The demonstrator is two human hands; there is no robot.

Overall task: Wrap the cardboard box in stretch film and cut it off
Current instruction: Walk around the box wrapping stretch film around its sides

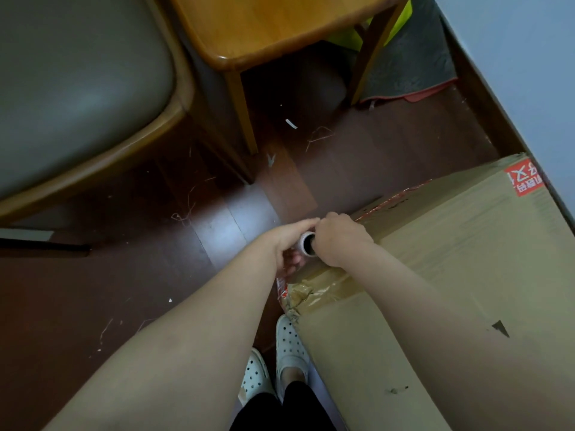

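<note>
1. Your right hand curls round one end of the film roll, and your left hand holds its other side, thumb stretched along the top and fingers tucked beneath. Both grips look closed on the roll, though only its white open core end shows between them.
2. The cardboard box stands on the floor at your right, and the roll sits right at its near upper corner, above the crumpled tape.
3. Likely trouble: if the loose end of film is not stuck to the box before you pull, it may slip free and bunch up. The torn tape at that corner could also snag or tear the film.
4. Your shoes stand close against the box, and a chair and a small wooden stool crowd the floor, so walking the roll round may be awkward.
5. Hard to make out: the film itself is not visible, so you cannot tell whether any has been laid. The box's far sides are cut off.
</note>
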